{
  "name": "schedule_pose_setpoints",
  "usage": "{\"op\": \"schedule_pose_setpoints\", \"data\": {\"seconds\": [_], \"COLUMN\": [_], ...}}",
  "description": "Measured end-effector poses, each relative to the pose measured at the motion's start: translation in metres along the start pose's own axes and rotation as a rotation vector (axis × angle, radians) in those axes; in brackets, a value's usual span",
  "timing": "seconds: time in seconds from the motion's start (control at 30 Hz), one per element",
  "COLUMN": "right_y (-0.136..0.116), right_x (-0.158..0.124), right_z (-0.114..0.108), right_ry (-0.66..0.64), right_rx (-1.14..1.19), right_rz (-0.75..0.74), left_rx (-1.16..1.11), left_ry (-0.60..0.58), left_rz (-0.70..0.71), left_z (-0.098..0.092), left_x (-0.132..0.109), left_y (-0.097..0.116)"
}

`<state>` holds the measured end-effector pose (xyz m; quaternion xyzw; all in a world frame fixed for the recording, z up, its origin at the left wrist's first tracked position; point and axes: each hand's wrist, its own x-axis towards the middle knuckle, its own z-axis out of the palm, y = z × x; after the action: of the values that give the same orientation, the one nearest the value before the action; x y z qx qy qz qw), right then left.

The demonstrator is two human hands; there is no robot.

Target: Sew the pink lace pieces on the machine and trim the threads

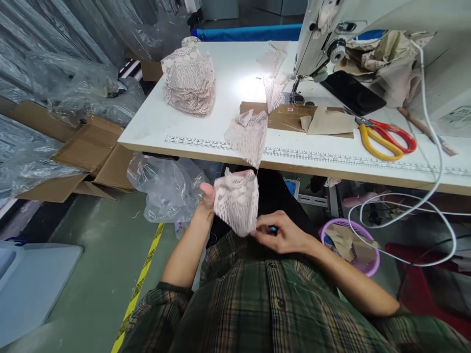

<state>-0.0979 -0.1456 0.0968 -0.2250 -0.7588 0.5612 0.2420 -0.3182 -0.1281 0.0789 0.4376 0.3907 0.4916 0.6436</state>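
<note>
My left hand (207,198) grips a pale pink lace piece (237,203) above my lap, thumb up at its left edge and the other fingers hidden behind it. At the lace's lower right corner, my right hand (281,233) is closed around a small dark tool (272,230) with a blue glint, mostly covered by the fingers. A second lace piece (252,135) hangs over the table's front edge, right above the held one. More lace (274,86) runs up beside the needle of the sewing machine (312,44).
A stack of lace pieces (189,81) stands on the left of the white table (147,122). Scissors (386,139), a phone (353,92) and a looping white cable (439,166) lie right. Below are a purple basket (373,267) and an open cardboard box (88,147).
</note>
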Motion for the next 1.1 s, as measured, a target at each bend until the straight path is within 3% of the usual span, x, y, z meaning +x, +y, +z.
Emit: {"op": "schedule_pose_setpoints", "data": {"seconds": [0.1,0.23,0.3,0.4,0.5,0.57,0.9,1.0,1.1], "right_y": [-0.003,0.0,0.002,0.004,0.009,0.013,0.011,0.011,0.011], "right_x": [-0.01,-0.009,-0.004,0.005,0.015,0.021,0.048,0.048,0.042], "right_z": [-0.002,-0.011,-0.016,-0.026,-0.033,-0.037,-0.034,-0.032,-0.029], "right_ry": [-0.188,-0.314,-0.255,-0.031,0.185,0.251,0.225,0.288,0.261], "right_rx": [-0.07,-0.133,-0.102,-0.062,-0.066,-0.077,-0.192,-0.193,-0.142], "right_rz": [-0.041,-0.016,0.03,0.102,0.165,0.201,0.16,0.16,0.181], "left_rx": [0.076,0.231,0.258,0.282,0.319,0.333,0.305,0.307,0.313], "left_ry": [-0.065,-0.004,-0.006,-0.009,0.042,0.096,0.142,0.15,0.158], "left_rz": [-0.1,-0.182,-0.19,-0.182,-0.136,-0.105,-0.095,-0.088,-0.096], "left_z": [0.006,0.017,0.022,0.028,0.031,0.032,0.032,0.033,0.034], "left_x": [-0.002,-0.006,-0.007,-0.008,-0.005,-0.003,-0.005,-0.005,-0.005], "left_y": [0.013,0.023,0.026,0.028,0.027,0.026,0.025,0.027,0.028]}}
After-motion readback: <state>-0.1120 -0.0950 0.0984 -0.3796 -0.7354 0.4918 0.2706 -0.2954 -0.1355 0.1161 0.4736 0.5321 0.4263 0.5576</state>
